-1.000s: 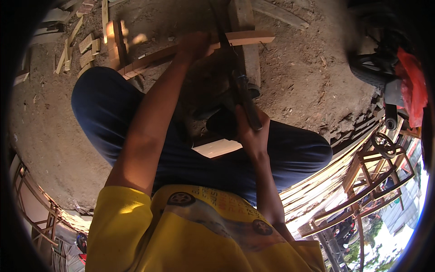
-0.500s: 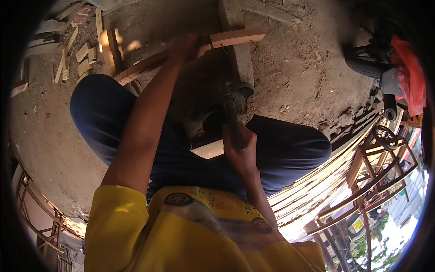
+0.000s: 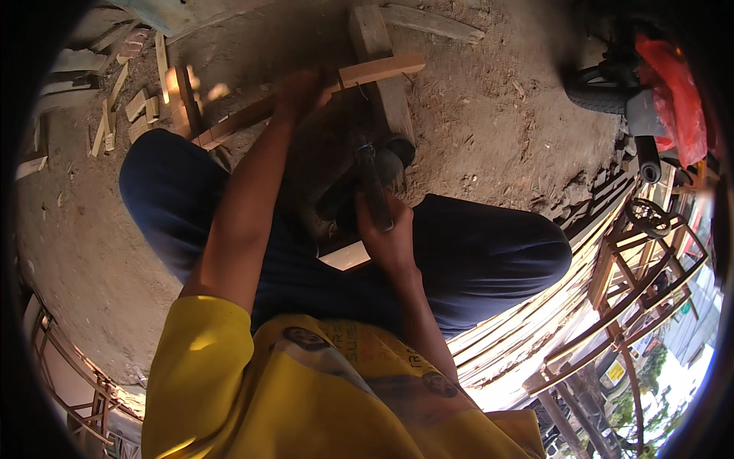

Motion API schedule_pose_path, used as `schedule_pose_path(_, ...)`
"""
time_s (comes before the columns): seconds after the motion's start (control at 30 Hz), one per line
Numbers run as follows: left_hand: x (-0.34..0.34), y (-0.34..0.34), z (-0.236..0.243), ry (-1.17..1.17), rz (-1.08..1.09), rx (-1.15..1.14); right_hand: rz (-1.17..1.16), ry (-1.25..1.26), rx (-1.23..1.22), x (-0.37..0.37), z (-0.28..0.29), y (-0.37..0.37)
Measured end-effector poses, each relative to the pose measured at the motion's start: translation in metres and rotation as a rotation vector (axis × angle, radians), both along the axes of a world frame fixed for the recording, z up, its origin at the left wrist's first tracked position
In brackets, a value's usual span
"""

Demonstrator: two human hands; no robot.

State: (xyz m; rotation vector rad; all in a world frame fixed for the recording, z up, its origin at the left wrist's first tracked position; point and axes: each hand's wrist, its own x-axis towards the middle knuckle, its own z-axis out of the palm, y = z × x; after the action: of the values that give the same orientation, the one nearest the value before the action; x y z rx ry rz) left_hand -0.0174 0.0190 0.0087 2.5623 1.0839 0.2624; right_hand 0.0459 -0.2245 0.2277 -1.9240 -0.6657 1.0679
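Observation:
My left hand [image 3: 301, 92] is closed around a long wooden strip [image 3: 382, 70] that slants up to the right. Its right part lies across a thick squared timber [image 3: 394, 107] on the ground. A thin bent nail or wire stands by the crossing. In my right hand [image 3: 388, 233], between my knees, is a tool with a long dark handle [image 3: 375, 187]. Its far end points up toward the strip but is too dark and blurred to tell its kind. Behind the handle sits a dark rounded object [image 3: 394, 153], partly hidden by it.
Short wood offcuts [image 3: 140, 107] lie at the far left, near an upright block [image 3: 183, 99]. At right are a wheeled vehicle's tyre [image 3: 596, 96], a red plastic bag [image 3: 673, 99], stacked wooden strips [image 3: 527, 314] and a wooden frame [image 3: 642, 298]. Bare dirt [image 3: 489, 130] surrounds my legs.
The whole view has shifted slightly. My right hand and the dark-handled tool have moved a little forward, toward the wooden strip. My left hand keeps its hold on the strip.

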Motion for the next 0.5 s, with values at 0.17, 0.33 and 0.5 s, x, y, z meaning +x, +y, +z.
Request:
schedule_pose_path(0.17,0.008,-0.004,0.017,0.047,0.050,-0.055,0.013,-0.110,0.025,-0.013,-0.020,-0.063)
schedule_pose_path(0.33,0.004,0.013,-0.005,0.120,-0.033,-0.095,-0.007,-0.133,0.080,-0.026,-0.006,-0.050)
schedule_pose_path(0.5,0.013,0.004,0.010,0.071,0.004,-0.134,0.052,-0.146,-0.039,-0.018,0.005,-0.057)
